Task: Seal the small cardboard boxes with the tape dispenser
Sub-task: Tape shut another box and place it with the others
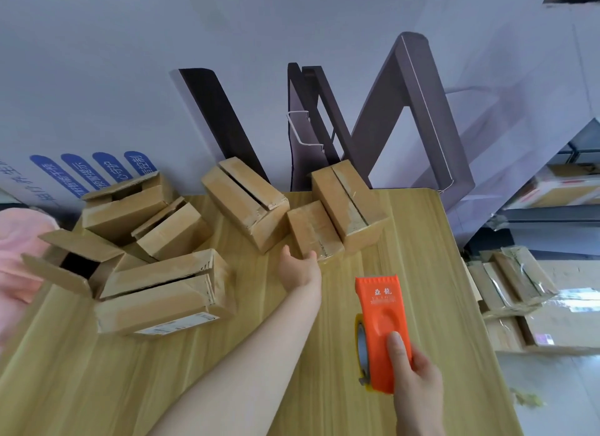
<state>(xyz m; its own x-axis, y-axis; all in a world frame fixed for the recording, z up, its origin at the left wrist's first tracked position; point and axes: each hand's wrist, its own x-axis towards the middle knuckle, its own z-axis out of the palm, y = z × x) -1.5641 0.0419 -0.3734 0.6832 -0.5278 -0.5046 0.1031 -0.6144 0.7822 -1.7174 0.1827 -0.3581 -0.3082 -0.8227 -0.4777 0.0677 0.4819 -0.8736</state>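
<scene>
The right hand (417, 382) grips the orange tape dispenser (383, 322) by its near end. The thumb lies flat along the top face and the other fingers are wrapped underneath, out of sight. The tape roll (361, 344) shows at the dispenser's left edge, and its toothed edge points away from the fingers, toward the boxes.

The left hand (300, 268) is stretched forward, fingertips at the near end of a small taped box (311, 229), thumb splayed out to the left. Whether the fingers curl round the box's edge or only touch it, I cannot tell.

Just past the fingertips and to their right stands a taller box (349, 202), top seam still open, hard beside the small one. Beyond the thumb lies another open-seamed box (243, 198), one corner close to the small box. Well left of the thumb is a heap of open-flapped boxes (130, 208). The nearest of them is a long labelled box (162, 293) beside the left forearm.

The wooden table (422, 241) is bare between the two hands, a clear lane from the dispenser's toothed edge up to the small box. More bare wood runs from the right hand's fingers out to the table's right edge — past that edge sit stacked cartons (513, 280). Dark boards (224, 120) lean on the wall behind the table's far edge.
</scene>
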